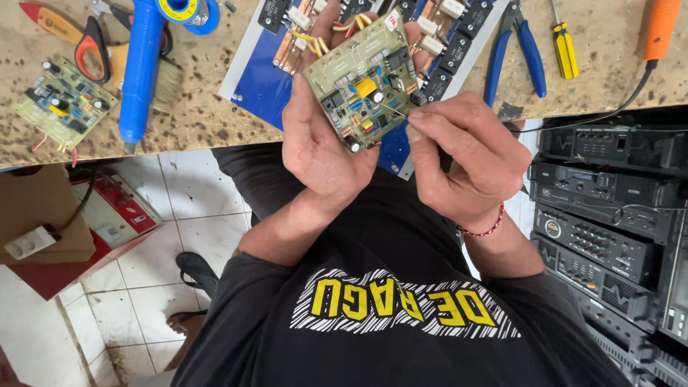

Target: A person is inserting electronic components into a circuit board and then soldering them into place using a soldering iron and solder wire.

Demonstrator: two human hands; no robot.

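green and full of tiny parts, a small circuit board (364, 84) sits in the left hand (320, 136). the left hand is closed around the board from below, with the fingers curled up behind it and the thumb on the near edge. the board is held up in the air, tilted, just above the edge of the wooden bench (208, 122).

the right hand (466, 161) is just beside the board on its right side. its thumb and first finger are pinched shut on a thin wire leg (393, 111) that reaches onto the board.

under the hands lies a big blue board (261, 86) with black parts and white blocks on it. another small green board (63, 104) lies far to the left on the bench. near it are a blue tool (140, 68) and red-handled scissors (92, 44). to the right lie blue pliers (512, 50), a yellow screwdriver (565, 50) and an orange tool (659, 29) with a black cord. black boxes with knobs (609, 215) are stacked at the right.
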